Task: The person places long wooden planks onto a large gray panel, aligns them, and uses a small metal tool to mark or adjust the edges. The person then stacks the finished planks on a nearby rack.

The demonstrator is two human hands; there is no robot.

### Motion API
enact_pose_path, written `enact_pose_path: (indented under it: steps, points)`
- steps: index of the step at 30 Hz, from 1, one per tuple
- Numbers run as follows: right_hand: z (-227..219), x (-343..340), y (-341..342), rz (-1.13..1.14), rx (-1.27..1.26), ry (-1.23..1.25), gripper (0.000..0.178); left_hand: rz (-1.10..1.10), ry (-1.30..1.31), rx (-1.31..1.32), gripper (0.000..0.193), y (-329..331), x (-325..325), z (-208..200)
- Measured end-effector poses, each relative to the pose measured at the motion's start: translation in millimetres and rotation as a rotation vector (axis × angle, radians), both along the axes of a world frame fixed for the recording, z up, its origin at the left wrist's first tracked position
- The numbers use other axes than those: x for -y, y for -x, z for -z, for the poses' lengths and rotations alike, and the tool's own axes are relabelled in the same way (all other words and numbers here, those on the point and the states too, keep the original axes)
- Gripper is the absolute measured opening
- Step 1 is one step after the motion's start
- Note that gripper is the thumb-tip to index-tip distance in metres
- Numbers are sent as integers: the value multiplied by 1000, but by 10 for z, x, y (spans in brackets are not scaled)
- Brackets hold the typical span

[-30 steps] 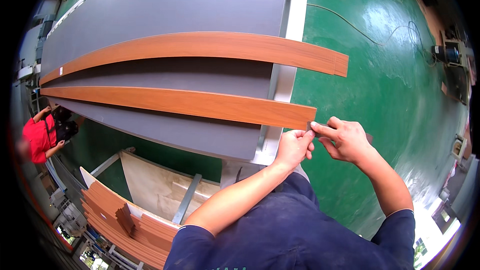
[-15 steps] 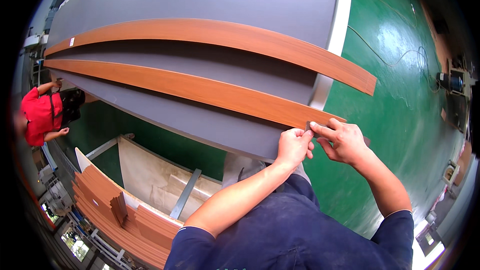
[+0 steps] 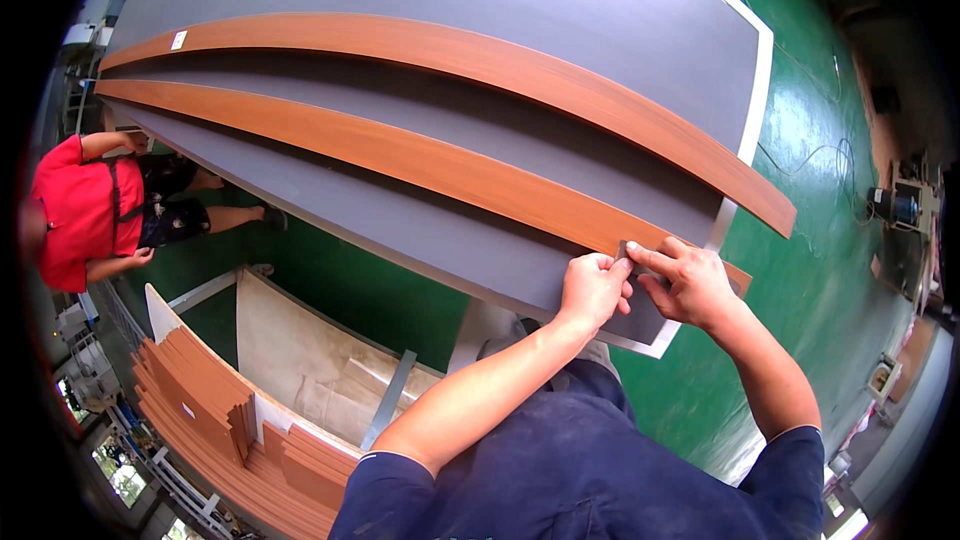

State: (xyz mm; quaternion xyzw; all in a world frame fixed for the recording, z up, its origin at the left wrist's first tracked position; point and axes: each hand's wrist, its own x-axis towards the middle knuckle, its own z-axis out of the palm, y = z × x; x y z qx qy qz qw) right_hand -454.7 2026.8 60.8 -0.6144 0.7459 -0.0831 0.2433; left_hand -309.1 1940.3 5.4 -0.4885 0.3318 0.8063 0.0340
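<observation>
Two long orange-brown wood-grain boards lie lengthwise on a dark grey tabletop [image 3: 690, 25]. At the right end of the nearer board [image 3: 400, 155], my hands meet over its near edge. My left hand [image 3: 592, 290] is closed, thumb and fingers pinching a small dark grey-brown flat piece [image 3: 622, 249]. Close against it, my right hand [image 3: 690, 280] bends round the same piece, index finger pressed toward the left thumb. Part of the piece is hidden by the fingers, so its kind cannot be made out. Farther off, the second board [image 3: 520, 80] bears a small white label [image 3: 179, 40].
To the left, a person in a red top [image 3: 90, 210] stands by the table's far-left end. Below left, a stack of brown boards [image 3: 200, 390] rests by a pale panel [image 3: 300, 340] and a metal bar [image 3: 390, 400]. A cable [image 3: 800, 165] crosses the green floor [image 3: 800, 270].
The view has shifted, bringing the table's near-right corner into sight. The person in red shows more of their legs. My hands keep their pinch on the small piece at the board's edge.
</observation>
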Motion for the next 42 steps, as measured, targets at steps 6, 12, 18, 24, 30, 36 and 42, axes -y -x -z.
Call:
enact_pose_path:
  steps: [6,12,18,24,30,36,42]
  points:
    - [-28,518,-267,-8,26,3,45,-32,8,-10,27,-270,479,-5]
    - [2,1008,-459,-75,40,26,46,-53,49,11,28,-511,902,-3]
    - [-5,1456,-703,-100,53,36,45,-70,83,6,29,-783,1334,18]
    - [3,1952,-984,-86,74,9,44,-42,76,-7,29,-1092,1852,-1]
    - [-46,2594,-1470,-61,35,49,42,-9,78,-3,30,-1532,2530,-2]
    - [-41,3227,-1922,-29,23,58,42,13,74,-6,30,-1945,3194,18]
    - [-77,3821,-2259,-9,23,35,40,8,77,-8,29,-2266,3770,13]
